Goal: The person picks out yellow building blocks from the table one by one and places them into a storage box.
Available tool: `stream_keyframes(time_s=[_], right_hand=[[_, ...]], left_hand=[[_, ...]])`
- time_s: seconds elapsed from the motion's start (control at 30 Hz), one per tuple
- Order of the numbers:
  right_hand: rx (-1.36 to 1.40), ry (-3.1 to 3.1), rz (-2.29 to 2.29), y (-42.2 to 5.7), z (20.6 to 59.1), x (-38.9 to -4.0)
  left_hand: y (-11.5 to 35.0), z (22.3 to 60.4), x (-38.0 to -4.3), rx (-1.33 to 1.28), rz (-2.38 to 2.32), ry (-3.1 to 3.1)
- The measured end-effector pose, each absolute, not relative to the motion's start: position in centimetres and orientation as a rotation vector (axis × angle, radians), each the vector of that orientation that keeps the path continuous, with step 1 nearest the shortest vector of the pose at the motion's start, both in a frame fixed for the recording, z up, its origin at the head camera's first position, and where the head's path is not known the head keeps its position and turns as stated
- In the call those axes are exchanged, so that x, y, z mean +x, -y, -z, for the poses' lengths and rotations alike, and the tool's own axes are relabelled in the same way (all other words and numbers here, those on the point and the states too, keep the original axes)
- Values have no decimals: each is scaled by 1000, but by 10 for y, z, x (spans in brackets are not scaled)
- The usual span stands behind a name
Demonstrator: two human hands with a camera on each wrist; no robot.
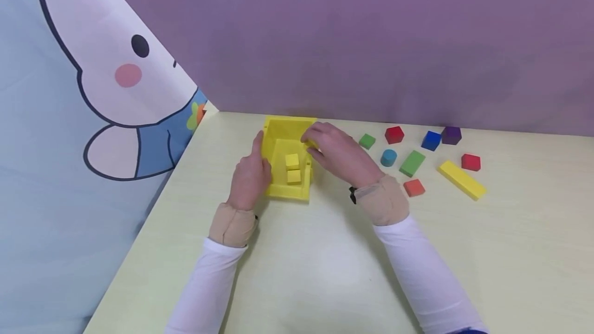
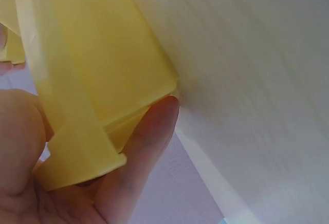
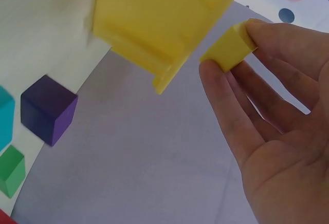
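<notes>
A yellow plastic box (image 1: 286, 195) stands on the table with two small yellow blocks (image 1: 293, 169) lying inside it. My left hand (image 1: 249, 179) grips the box's left wall, thumb on one side of the rim and fingers along the outside. In the left wrist view the box's wall (image 2: 103, 44) sits between thumb and fingers. Over the box's right rim is my right hand (image 1: 341, 153), pinching a yellow block (image 3: 229, 48) between thumb and fingertips. The right wrist view shows that block beside the upper edge of the box.
Right of the box lie green blocks (image 1: 412, 163), red blocks (image 1: 394, 135), a blue block (image 1: 431, 140), a purple block (image 1: 451, 135), a teal cylinder (image 1: 389, 157), an orange-red block (image 1: 414, 187) and a long yellow block (image 1: 461, 180). A purple backdrop (image 1: 352, 40) borders the table's far edge.
</notes>
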State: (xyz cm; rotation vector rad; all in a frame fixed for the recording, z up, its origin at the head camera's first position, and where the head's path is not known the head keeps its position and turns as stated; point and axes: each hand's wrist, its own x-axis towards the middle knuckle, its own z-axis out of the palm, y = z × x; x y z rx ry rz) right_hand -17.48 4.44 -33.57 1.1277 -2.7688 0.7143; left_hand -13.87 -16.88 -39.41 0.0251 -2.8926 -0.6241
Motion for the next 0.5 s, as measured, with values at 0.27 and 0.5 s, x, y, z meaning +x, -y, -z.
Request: stream_keyframes(time_s=[0.27, 0.5], right_hand=[[1180, 2734, -697, -36, 338, -180], [1188, 2733, -687, -30, 340, -184]], left_hand=[[167, 394, -139, -1, 633, 2879], [170, 395, -138, 16, 633, 2876]])
